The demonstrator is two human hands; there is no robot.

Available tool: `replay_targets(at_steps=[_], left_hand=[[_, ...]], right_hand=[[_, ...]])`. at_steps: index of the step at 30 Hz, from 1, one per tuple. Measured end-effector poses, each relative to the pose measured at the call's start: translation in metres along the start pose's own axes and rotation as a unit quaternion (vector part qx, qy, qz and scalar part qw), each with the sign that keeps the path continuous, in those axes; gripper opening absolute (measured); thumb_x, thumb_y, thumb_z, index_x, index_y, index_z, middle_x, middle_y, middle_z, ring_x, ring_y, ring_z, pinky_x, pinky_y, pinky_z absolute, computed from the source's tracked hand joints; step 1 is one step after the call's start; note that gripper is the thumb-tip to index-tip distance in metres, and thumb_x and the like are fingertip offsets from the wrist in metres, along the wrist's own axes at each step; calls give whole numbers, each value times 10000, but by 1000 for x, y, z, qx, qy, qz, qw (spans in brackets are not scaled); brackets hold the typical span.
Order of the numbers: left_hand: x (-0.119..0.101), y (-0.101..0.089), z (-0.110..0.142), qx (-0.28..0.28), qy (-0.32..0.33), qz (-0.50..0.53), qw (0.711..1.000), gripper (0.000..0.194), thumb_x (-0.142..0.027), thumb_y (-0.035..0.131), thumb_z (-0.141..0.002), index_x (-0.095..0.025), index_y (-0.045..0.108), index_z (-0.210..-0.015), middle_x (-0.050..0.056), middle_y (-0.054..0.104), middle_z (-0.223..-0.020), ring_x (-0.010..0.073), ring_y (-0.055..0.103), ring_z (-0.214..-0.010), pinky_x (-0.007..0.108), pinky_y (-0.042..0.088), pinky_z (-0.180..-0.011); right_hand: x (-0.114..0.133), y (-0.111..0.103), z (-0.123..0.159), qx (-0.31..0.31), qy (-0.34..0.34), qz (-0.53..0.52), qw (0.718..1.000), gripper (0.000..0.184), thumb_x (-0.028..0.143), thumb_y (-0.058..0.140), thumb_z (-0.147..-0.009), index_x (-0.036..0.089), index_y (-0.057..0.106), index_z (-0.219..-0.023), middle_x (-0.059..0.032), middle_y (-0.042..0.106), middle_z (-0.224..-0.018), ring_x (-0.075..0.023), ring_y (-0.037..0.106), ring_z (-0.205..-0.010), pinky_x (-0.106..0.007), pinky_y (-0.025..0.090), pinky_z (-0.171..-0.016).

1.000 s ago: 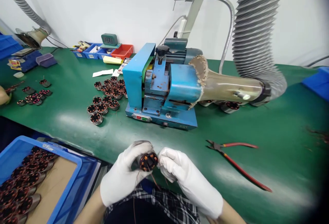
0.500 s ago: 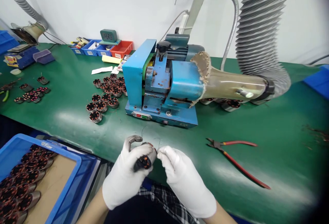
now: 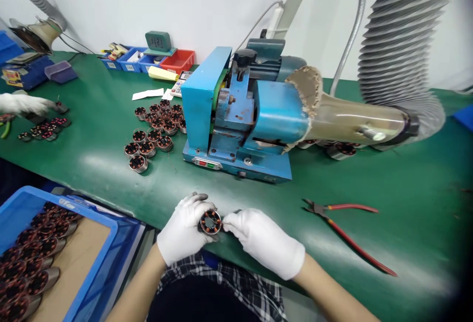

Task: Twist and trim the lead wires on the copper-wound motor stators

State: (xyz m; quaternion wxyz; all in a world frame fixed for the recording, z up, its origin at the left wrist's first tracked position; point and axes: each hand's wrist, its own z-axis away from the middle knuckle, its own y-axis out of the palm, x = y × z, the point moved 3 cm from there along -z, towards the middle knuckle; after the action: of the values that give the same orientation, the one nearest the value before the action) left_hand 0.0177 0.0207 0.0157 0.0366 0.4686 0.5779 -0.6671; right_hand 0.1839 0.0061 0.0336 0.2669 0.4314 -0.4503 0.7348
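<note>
Both my hands wear white gloves and meet at the near edge of the green bench. My left hand is closed round a small motor stator with copper windings, its open face turned up toward me. My right hand pinches at the stator's right side with thumb and fingers together. What those fingertips grip is too small to make out. A blue bench machine stands just beyond my hands.
Several wound stators lie left of the machine. Red-handled cutters lie to my right. A blue crate of stators sits at lower left. A ribbed extraction hose joins the machine. Another person's gloved hand reaches over parts at far left.
My hands have lowered toward the bench edge and the stator has turned its open face up. Another person's gloved hand has come in at far left.
</note>
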Motion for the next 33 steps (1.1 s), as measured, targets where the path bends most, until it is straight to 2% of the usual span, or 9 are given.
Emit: replay_targets(at_steps=[5,8,11,14,16,21,24,27,33], left_hand=[[4,-5,-1,17,9,9,1000,547,-234,792,-545,-225,556,-1038,53,637,-1063,264,501,-1133,452,312,-1025],[4,-6,0,20,-6,-1,1000,617,-216,771,-558,-222,520,-1122,89,579,-1184,272,477,-1166,457,339,-1011],[3,-4,0,-4,-17,-12,1000,679,-284,780,-527,-192,498,-1137,122,554,-1203,292,466,-1172,471,354,-998],[3,-3,-1,-45,-27,-22,998,593,-335,785,-517,-190,546,-1040,112,605,-1115,293,507,-1121,486,349,-997],[3,-2,-2,-32,-31,-21,999,550,-336,803,-502,-211,575,-986,84,632,-1071,287,525,-1099,484,348,-997],[2,-8,-6,32,-21,-12,999,584,-347,845,-437,-237,602,-956,67,640,-1068,295,519,-1105,474,344,-993],[2,-11,-5,53,-23,-18,998,574,-322,835,-467,-249,594,-983,69,615,-1125,302,494,-1138,474,348,-986],[3,-11,-3,49,-29,-14,998,631,-277,803,-506,-235,547,-1081,89,573,-1191,297,467,-1170,467,346,-991],[1,-10,-3,22,-41,-9,999,523,-270,790,-504,-236,578,-980,50,649,-1031,275,509,-1129,441,322,-1012]], right_hand=[[-8,-38,11,83,-10,319,944,233,51,467,-737,204,607,-629,7,573,-525,-133,476,-467,-260,286,-518],[0,-50,19,49,15,300,953,172,235,493,-836,221,664,-850,-38,688,-773,-187,605,-674,-276,389,-635],[25,-31,13,6,-15,237,971,358,442,610,-761,225,609,-1045,-53,663,-994,-232,596,-878,-315,410,-771],[35,-6,-5,-61,18,237,969,214,395,541,-824,218,639,-894,-36,670,-863,-208,601,-793,-299,404,-719],[24,-1,-16,-98,76,243,962,269,309,415,-894,207,639,-786,-33,665,-770,-176,595,-708,-272,388,-656],[-12,-16,-13,-38,155,246,956,333,341,492,-830,202,594,-545,-2,565,-474,-141,479,-434,-255,280,-442],[-8,-25,2,-46,120,232,964,159,347,559,-797,211,641,-785,-8,648,-653,-142,515,-486,-257,350,-483],[9,-22,15,-112,14,213,971,207,293,523,-839,225,571,-1028,-45,660,-965,-159,599,-688,-280,432,-669],[10,18,21,3,-80,333,939,235,162,357,-896,193,581,-961,-22,641,-674,-172,573,-541,-286,355,-528]])
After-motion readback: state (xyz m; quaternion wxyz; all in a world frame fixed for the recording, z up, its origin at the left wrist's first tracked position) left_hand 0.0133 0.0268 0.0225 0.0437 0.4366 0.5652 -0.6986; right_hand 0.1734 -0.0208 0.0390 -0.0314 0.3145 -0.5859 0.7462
